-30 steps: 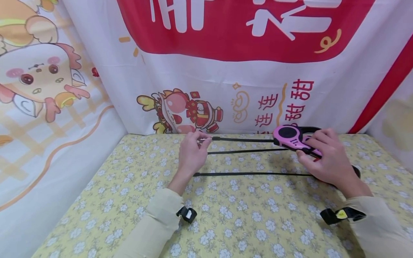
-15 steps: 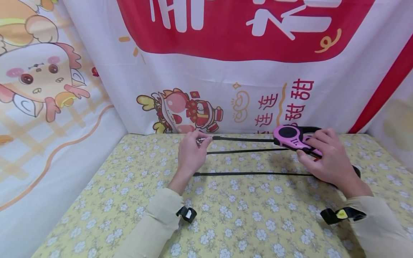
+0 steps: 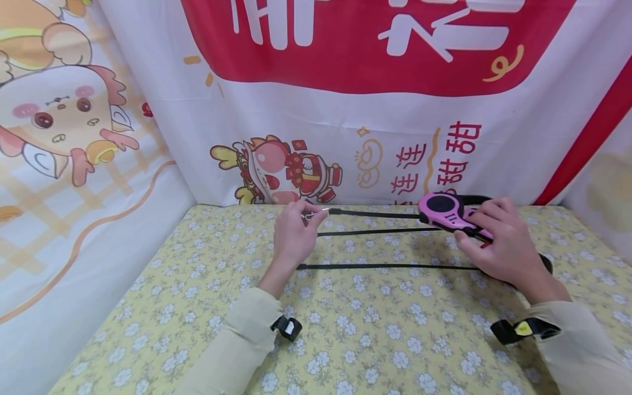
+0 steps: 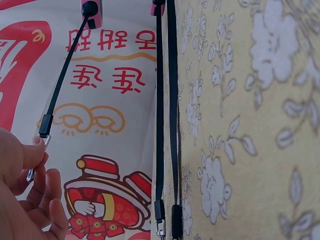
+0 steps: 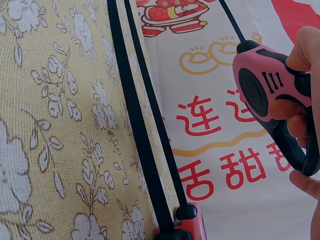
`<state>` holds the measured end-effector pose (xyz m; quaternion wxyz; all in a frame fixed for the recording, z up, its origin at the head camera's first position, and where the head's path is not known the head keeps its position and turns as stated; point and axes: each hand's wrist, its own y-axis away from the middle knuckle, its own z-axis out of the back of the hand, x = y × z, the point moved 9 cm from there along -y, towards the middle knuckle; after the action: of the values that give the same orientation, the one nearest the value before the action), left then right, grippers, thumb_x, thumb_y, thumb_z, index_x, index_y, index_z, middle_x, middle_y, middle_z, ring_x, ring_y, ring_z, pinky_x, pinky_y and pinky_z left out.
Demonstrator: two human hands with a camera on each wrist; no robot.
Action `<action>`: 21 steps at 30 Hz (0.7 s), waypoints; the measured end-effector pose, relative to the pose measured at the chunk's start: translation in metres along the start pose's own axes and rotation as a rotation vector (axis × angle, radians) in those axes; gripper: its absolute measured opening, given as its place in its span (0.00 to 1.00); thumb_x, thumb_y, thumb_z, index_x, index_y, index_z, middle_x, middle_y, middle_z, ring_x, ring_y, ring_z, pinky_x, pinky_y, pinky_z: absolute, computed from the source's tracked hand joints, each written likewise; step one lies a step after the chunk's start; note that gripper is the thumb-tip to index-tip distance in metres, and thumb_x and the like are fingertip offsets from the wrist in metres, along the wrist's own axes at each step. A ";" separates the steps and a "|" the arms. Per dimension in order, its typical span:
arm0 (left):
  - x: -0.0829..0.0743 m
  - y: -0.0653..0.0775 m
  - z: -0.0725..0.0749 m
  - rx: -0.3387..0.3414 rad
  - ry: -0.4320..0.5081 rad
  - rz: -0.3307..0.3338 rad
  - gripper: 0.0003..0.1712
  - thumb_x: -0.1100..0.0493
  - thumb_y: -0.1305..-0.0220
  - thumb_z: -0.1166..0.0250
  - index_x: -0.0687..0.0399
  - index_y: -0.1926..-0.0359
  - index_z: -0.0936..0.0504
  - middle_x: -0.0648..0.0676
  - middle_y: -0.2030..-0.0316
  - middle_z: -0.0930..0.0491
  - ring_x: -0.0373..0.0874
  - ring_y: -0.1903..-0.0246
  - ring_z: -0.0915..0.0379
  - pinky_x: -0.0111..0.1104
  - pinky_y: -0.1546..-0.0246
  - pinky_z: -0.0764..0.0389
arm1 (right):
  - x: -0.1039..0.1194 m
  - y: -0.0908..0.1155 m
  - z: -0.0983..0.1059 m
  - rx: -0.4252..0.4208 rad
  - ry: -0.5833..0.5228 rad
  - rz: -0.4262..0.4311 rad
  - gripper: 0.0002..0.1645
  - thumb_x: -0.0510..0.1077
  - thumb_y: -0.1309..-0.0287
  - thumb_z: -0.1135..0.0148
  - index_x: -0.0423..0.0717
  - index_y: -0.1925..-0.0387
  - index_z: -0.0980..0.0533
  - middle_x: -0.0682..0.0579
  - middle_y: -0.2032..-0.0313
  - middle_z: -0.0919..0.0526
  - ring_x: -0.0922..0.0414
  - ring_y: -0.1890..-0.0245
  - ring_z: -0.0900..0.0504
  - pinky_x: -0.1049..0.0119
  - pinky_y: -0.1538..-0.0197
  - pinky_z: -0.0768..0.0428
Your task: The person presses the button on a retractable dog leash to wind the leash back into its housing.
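Nearest to the person, two pale sleeves point(image 3: 227, 345) reach over the flowered tablecloth point(image 3: 370, 345), each with a black wrist band point(image 3: 291, 328) at the cuff. Behind them a first strap point(image 3: 390, 266) lies straight on the cloth, then a second strap point(image 3: 380, 231) beyond it. Above and farther, one leash is held up between the hands: the left hand point(image 3: 294, 233) pinches its metal clip point(image 4: 31, 174) between thumb and fingers, and the right hand point(image 3: 506, 241) is wrapped around the handle of its pink case point(image 3: 439, 211), so the held strap point(image 3: 377, 214) runs nearly level. Stretching it well asks, I would judge, for a firm pinch on the clip, because the strap may pull back into the case, and for both ends at equal height so it does not rub the mouth. Of the lying leashes, the cases are mostly hidden behind the right hand; the right wrist view shows a pink-sided case point(image 5: 200, 222), cut off by the lower edge. The nearer strap's tip leaves the left wrist view, and the red part under the right thumb is too small to name. Farthest hangs a printed curtain point(image 3: 296, 104), its top out of view.
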<state>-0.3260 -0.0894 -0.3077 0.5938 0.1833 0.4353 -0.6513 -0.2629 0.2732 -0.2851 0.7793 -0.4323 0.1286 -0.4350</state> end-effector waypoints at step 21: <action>-0.001 -0.002 0.001 -0.016 0.000 -0.018 0.12 0.50 0.26 0.32 0.53 0.52 0.14 0.54 0.58 0.21 0.48 0.63 0.24 0.35 0.62 0.27 | 0.000 -0.001 0.002 -0.005 -0.003 0.012 0.21 0.46 0.55 0.31 0.31 0.65 0.15 0.34 0.64 0.15 0.38 0.54 0.29 0.47 0.53 0.35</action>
<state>-0.3270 -0.0896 -0.3053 0.5893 0.1745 0.4420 -0.6534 -0.2621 0.2737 -0.2835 0.7809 -0.4343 0.1310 -0.4295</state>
